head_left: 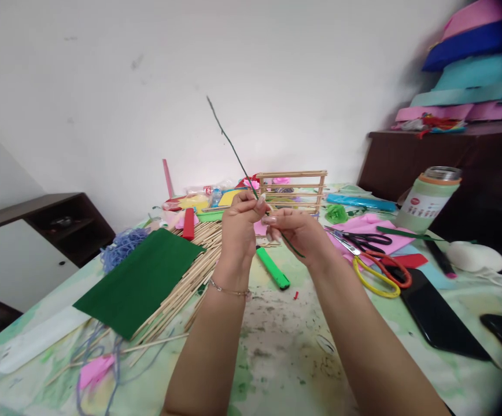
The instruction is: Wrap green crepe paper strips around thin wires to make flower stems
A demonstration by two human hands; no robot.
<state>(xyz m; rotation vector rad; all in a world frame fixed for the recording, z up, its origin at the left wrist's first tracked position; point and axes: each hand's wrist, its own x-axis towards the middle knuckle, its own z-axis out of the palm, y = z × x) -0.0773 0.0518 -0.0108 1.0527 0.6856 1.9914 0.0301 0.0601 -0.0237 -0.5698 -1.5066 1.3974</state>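
Both of my hands meet over the middle of the table, closed on a thin dark green wire stem [232, 144]. My left hand [243, 222] pinches it, and its long upper part rises to the upper left against the wall. Right beside it, my right hand [296, 231] has its fingers closed round the lower stretch, whose end curves out below the palm. What lies between the fingertips is mostly hidden. Below the hands is a green box cutter [272, 267]. Behind them stands a small wooden stick rack [294, 173].
At left, dark green paper [140, 283] lies over many wooden sticks [181, 277], near purple yarn [123, 248]. On the right are yellow-and-red-handled scissors [376, 277], black-handled scissors [364, 240], a black phone [444, 315], pink paper [376, 225], a green paper flower [336, 214] and a bottle [428, 199].
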